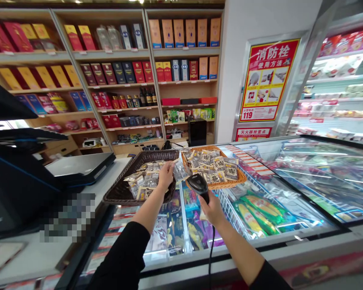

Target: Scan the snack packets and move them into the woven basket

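Observation:
My left hand pinches a small clear snack packet between a dark wicker basket and an orange wicker basket, both filled with several similar packets. My right hand grips a black handheld barcode scanner, its head aimed up toward the held packet. The scanner's black cable hangs down below my wrist. Both baskets rest on the glass lid of a chest freezer.
A black till machine with a printer tray stands on the white counter at left. Wooden shelves with boxed goods and bottles fill the back wall. A red fire-hydrant poster and an open chiller stand at right.

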A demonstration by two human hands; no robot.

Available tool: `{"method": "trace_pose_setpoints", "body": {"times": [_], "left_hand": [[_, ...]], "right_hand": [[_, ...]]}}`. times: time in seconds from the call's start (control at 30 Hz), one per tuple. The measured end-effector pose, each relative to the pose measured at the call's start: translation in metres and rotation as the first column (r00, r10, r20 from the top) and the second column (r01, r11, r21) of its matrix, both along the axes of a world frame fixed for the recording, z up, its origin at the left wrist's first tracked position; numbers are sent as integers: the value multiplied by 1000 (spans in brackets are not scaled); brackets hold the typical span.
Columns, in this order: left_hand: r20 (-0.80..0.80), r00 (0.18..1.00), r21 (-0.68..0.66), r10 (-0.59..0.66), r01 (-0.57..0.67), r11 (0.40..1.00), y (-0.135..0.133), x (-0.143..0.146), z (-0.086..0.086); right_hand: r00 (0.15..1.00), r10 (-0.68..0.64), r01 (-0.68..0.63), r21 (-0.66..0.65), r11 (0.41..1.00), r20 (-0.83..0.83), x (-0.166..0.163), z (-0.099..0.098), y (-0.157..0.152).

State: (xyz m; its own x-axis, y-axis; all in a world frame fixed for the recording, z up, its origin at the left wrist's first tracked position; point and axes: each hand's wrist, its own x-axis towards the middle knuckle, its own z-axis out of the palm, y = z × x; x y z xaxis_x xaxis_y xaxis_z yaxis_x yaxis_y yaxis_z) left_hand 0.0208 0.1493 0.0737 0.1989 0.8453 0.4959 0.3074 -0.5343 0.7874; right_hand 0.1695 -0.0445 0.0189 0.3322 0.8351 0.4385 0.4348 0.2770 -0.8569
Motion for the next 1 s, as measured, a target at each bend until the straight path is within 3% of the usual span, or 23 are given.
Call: {"method": "trace_pose_setpoints", "body": {"times": [0.23, 0.53, 0.63, 0.7, 0.77, 0.87, 0.93, 1.0], "left_hand": [[-92, 994, 66, 50, -44, 997, -8, -1, 4], [-79, 996, 53, 40, -36, 998, -9, 0, 5], [21, 987, 57, 158, -159, 986, -11, -4, 11], [95, 930, 42, 355, -360, 932, -13, -10, 16], [72, 830, -1, 553, -555, 832, -14, -18, 19], [-71, 732, -35, 678, -681, 732, -17, -25, 22], [-122, 754, 28, 645, -647, 762, -20, -23, 24], [-161, 832, 152, 531, -511, 846, -25, -13, 27]], "right_hand": [[992, 35, -35, -3, 999, 120, 0, 3, -2], [998, 60, -60, -6, 998, 5, -2, -2, -1], [987, 49, -46, 20, 999, -155, -4, -4, 1], [950, 46, -37, 35, 999, -310, -3, -6, 3], [881, 43, -23, 48, 999, -472, -2, -5, 6], [736, -2, 53, 54, 997, -677, 2, -1, 11], [645, -34, 105, 44, 994, -763, 5, 2, 13], [580, -45, 131, 39, 991, -814, 7, 5, 15]]}}
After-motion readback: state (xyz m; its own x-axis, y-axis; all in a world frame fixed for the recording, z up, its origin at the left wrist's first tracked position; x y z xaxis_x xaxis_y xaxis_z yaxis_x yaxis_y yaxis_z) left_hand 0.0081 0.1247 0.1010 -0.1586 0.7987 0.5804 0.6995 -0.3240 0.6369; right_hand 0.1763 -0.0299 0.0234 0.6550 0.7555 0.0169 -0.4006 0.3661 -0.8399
